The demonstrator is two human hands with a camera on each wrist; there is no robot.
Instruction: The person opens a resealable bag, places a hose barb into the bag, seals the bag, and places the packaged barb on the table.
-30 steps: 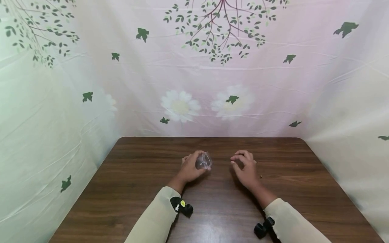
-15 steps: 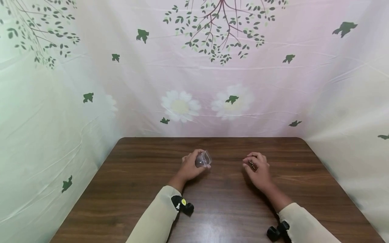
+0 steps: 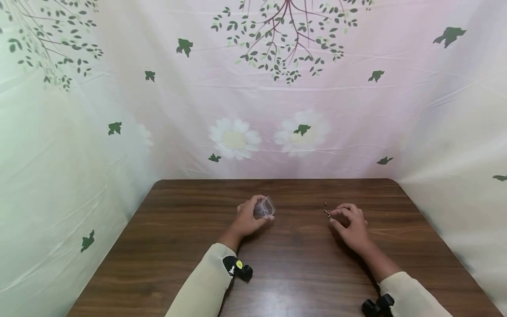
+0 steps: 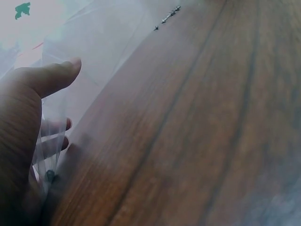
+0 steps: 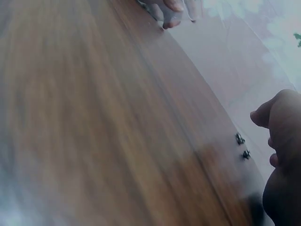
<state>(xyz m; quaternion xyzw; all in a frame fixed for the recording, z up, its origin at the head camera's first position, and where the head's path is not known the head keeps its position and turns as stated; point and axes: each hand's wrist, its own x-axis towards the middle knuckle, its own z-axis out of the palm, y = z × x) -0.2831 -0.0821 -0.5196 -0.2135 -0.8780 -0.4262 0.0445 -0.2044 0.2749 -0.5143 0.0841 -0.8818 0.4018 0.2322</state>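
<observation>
My left hand (image 3: 247,218) grips a clear plastic cup (image 3: 269,208) at the middle of the table, its mouth tipped to the right. In the left wrist view, thumb and fingers lie around the cup (image 4: 51,136), and a small dark spot shows low by its wall. To the right, my right hand (image 3: 352,224) hovers low with thumb and fingers loosely bent. Just left of its fingertips lie several small brassy metal pieces (image 3: 327,213), perhaps screws. The right wrist view shows dark metal pieces (image 5: 240,139) apart from the thumb, with no object visible in that hand.
The brown wood-grain table (image 3: 190,246) has rounded far corners. A pale cloth (image 3: 253,101) printed with leaves, flowers and birds hangs behind it and along both sides. Each sleeve carries a black wrist camera (image 3: 239,269).
My right hand has moved to the right, uncovering the small metal pieces on the table. The left hand and the cup have stayed nearly still.
</observation>
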